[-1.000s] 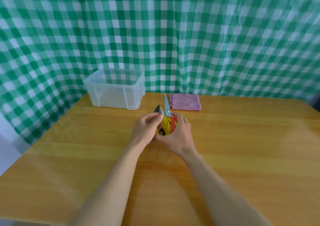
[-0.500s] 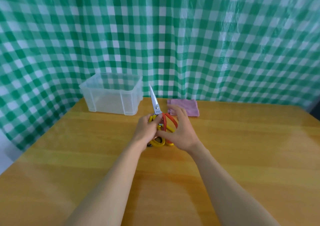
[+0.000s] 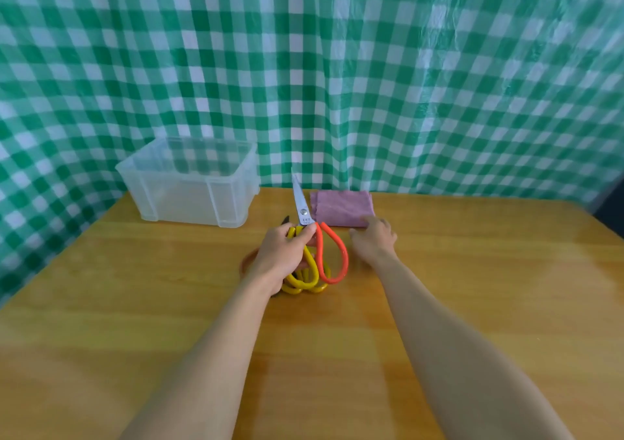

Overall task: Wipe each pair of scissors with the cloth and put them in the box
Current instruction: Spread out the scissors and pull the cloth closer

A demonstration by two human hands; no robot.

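Observation:
My left hand (image 3: 282,257) grips a pair of scissors (image 3: 332,253) with one red and one yellow handle loop, its steel blades pointing up and away. Under that hand more yellow-handled scissors (image 3: 305,286) lie on the table, mostly hidden, with a dark blade tip showing at the far side. My right hand (image 3: 373,238) reaches to the near edge of the folded pink cloth (image 3: 341,208), fingertips touching it. The clear plastic box (image 3: 189,182) stands at the back left and looks empty.
The wooden table (image 3: 472,287) spreads wide to the right and toward me. A green-and-white checked plastic curtain (image 3: 371,68) hangs close behind the box and the cloth.
My right hand has let go of the scissors and moved right and away to the cloth. My left hand has lifted the red-and-yellow scissors apart from the pile.

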